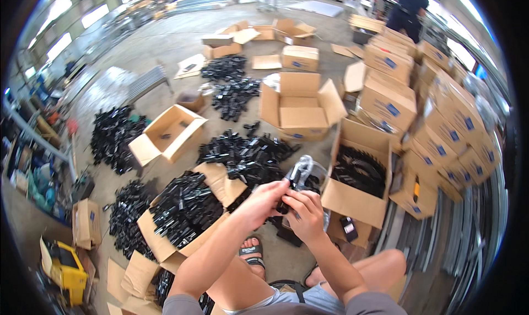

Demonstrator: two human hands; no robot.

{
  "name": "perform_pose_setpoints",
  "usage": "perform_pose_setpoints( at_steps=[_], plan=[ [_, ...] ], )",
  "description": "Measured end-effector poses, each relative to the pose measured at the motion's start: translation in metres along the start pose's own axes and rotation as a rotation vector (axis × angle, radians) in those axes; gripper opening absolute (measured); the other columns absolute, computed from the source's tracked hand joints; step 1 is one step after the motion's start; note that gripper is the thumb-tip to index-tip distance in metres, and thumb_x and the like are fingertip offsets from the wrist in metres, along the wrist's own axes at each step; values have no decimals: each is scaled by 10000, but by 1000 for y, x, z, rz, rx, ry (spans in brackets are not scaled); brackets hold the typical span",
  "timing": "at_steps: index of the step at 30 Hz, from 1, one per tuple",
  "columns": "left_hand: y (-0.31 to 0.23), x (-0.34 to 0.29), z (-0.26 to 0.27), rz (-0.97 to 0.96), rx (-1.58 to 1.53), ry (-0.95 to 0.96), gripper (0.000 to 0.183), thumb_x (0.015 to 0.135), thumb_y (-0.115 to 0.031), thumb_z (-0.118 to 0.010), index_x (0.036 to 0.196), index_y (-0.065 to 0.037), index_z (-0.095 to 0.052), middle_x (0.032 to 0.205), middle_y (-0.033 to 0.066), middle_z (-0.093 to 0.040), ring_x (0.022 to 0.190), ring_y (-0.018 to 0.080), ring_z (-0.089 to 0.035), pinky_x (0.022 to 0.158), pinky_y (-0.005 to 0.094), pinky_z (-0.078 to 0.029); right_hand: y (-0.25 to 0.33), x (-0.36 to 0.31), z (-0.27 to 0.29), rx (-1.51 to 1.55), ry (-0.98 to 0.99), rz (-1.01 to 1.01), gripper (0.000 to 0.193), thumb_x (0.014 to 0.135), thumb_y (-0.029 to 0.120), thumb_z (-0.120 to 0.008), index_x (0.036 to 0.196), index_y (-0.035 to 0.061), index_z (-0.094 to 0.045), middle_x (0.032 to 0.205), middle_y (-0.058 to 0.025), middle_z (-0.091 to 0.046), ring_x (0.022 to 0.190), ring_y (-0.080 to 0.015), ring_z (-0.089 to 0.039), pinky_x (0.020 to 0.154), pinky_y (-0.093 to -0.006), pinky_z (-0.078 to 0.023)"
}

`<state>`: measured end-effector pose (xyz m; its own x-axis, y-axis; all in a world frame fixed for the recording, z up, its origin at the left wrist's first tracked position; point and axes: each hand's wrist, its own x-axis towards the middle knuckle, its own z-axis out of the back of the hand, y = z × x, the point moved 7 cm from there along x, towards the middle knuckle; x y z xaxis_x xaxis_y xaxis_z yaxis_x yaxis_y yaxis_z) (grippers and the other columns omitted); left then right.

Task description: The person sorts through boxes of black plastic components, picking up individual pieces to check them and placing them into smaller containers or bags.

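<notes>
Both my hands meet in front of my knees, fingers bent around a small black part (282, 207) whose exact kind I cannot make out. My left hand (265, 202) grips it from the left; my right hand (305, 211) closes on it from the right. Just beyond the fingertips a clear plastic bag (305, 166) bunches up. Left of it spreads a heap of glossy black parts (248, 156). An open carton full of similar black parts (187, 207) stands by my left forearm. To the right, another open carton (352, 202) holds black pieces in curved rows.
An open carton (300, 116) stands ahead, and a nearly bare one (168, 130) lies farther left. More black heaps (115, 138) cover the floor. Closed cartons (391, 100) are stacked at right, beside long metal profiles (430, 249). A person (408, 9) bends at the back right.
</notes>
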<state>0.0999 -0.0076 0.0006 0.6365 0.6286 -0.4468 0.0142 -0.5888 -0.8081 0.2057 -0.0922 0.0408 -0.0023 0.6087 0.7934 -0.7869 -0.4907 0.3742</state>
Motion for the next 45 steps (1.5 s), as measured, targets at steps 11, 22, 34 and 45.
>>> perform_pose_setpoints(
  at_steps=[11, 22, 34, 45],
  plan=[
    [-16, -4, 1, -331, 39, 82, 443, 1073, -197, -595, 1478, -81, -458, 1202, 88, -691, 982, 130, -676, 829, 290, -577, -81, -11, -28, 983, -228, -948, 496, 1035, 224, -672, 1434, -23, -512, 1308, -140, -655, 1161, -209, -649, 1006, -344, -511],
    [-14, -9, -5, -347, 395, 34, 460, 975, -54, -717, 1386, 75, -554, 1243, 80, -687, 1113, 113, -646, 991, 292, -537, -91, -14, -26, 1216, -108, -946, 413, 966, 111, -753, 1330, -19, -609, 1129, -52, -700, 1006, -125, -658, 920, -295, -535],
    [-6, -1, 11, -236, 563, -23, 496, 954, -74, -748, 1382, 75, -548, 1173, 112, -715, 1079, 131, -668, 927, 300, -559, -92, -19, -39, 1197, -103, -988, 350, 1002, 93, -700, 1323, -15, -615, 1135, -49, -699, 1013, -108, -648, 926, -261, -513],
    [-11, -2, 18, -146, 662, -68, 603, 856, -57, -831, 1375, 90, -562, 1107, 157, -754, 1005, 136, -698, 880, 308, -574, -106, -21, -55, 1203, 25, -1031, 397, 977, 115, -740, 1330, -14, -613, 1103, -31, -697, 981, -94, -646, 892, -243, -516]
  ],
)
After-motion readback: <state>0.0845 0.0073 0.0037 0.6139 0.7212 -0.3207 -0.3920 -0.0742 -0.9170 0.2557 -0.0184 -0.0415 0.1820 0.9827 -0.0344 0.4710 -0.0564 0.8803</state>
